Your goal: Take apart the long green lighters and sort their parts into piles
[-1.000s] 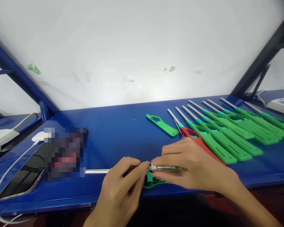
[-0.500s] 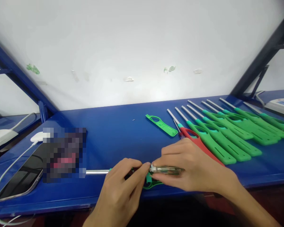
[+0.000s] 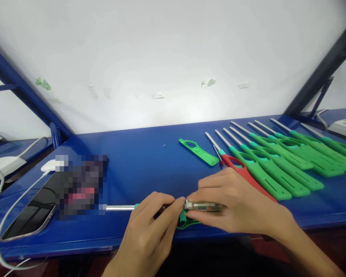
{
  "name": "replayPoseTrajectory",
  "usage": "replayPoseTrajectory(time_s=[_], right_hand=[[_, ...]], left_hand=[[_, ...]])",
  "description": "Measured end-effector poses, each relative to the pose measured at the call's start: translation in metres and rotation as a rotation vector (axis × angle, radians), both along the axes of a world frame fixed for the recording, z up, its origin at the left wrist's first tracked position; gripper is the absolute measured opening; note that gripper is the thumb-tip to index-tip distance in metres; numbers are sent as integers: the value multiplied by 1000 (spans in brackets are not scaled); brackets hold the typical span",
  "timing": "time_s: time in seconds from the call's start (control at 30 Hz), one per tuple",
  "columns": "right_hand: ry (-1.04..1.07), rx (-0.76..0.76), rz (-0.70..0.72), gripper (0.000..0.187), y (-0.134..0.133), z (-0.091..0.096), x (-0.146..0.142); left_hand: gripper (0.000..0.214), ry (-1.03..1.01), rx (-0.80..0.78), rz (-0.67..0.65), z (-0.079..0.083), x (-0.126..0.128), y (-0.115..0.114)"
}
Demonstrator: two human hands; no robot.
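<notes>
A gas lighter with its green casing (image 3: 190, 223) opened lies at the table's front edge, its metal tube (image 3: 119, 208) pointing left. My left hand (image 3: 152, 221) is closed around the lighter's middle, hiding most of the parts inside. Between the fingers of my right hand (image 3: 227, 200) is a clear fuel tank (image 3: 207, 207) with a whitish valve end, held level just above the casing. That valve end meets my left fingertips; whether it touches the lighter's inner parts is hidden. Behind my hands lies a loose green casing half (image 3: 198, 152), hollow side up.
To the right lie several green lighters (image 3: 272, 177) in a row and one red lighter (image 3: 242, 173), with a screwdriver (image 3: 222, 163) beside it. A phone (image 3: 31, 209) with a white cable (image 3: 1, 234) is at the left. A white wall (image 3: 161, 57) closes the back.
The view has shifted slightly, so everything sits a little differently in the picture. Both hands keep the same hold on the lighter and fuel tank.
</notes>
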State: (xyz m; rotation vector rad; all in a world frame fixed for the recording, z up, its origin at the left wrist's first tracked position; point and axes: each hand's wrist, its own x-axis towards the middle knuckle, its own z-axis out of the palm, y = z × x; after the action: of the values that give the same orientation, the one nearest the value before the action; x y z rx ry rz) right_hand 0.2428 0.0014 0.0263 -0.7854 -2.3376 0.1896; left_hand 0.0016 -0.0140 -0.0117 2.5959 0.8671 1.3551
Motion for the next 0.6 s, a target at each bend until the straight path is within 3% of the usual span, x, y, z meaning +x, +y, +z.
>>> replayPoseTrajectory(time_s=[0.27,0.6], right_hand=[[28,102,-47,20,5,1,2],[47,53,-10,13,4,1,6]], left_hand=[[25,-141,-71,28,11,2,2],[19,-155,-117,61,12,0,0]])
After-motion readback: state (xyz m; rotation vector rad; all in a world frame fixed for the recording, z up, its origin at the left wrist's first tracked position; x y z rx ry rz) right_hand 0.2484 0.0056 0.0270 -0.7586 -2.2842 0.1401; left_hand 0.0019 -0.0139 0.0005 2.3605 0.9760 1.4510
